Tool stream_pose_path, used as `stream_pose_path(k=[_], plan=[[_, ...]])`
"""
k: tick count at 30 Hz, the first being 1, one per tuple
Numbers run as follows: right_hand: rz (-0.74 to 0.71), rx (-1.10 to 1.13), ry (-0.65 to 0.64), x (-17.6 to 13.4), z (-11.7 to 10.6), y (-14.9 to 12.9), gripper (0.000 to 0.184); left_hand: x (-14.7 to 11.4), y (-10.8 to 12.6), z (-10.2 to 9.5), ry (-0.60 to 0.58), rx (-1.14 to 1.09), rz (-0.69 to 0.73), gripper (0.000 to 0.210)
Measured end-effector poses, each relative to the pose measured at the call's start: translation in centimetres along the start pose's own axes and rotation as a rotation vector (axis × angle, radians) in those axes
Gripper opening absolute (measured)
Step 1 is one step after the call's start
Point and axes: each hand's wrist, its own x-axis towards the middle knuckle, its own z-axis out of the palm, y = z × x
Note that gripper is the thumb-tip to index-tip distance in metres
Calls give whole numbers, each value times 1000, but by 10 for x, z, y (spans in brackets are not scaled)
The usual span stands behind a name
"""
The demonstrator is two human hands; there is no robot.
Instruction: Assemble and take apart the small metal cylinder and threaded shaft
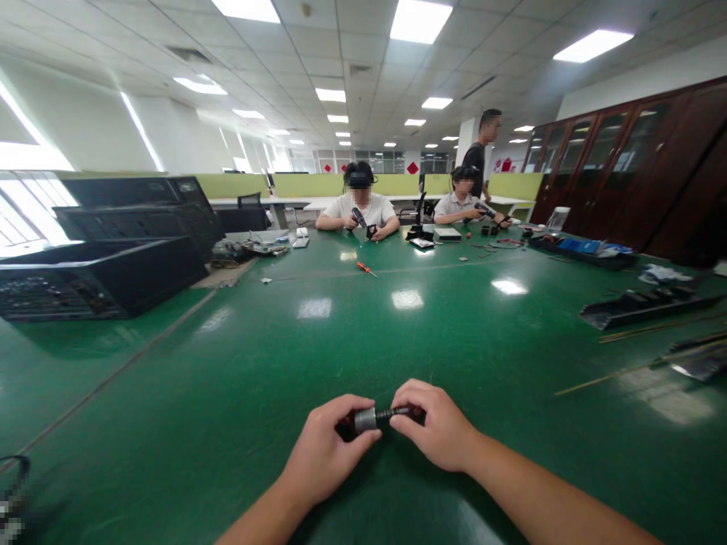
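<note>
Just above the green tabletop, my left hand (335,446) is closed around a silver metal cylinder (365,420), thumb and fingers on either side of it. A dark, ridged shaft (386,414) sticks out of the cylinder toward the right. My right hand (435,424) pinches the far end of that shaft between thumb and fingertips. Something dark and reddish shows under the right fingers; its shape is mostly hidden. The cylinder's left end is also covered by my left hand. The two hands are close together and do not touch.
An orange screwdriver (366,269) lies farther out on the green table (273,348). Black computer cases (159,272) stand at left. Black trays (641,306) and thin rods (625,371) lie at right. Two people (359,208) sit opposite holding power drills; another person (480,155) stands behind.
</note>
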Motion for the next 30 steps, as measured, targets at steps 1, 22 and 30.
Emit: stream_pose_path(k=[1,22,30], plan=[[3,-1,0,0,0,0,4,0,0,0,3,-2,1,24],[22,-3,5,0,-3,-1,4,1,-1,0,46,5,43,24],[29,-15,8,1,-3,0,3,1,-2,0,40,0,42,24]])
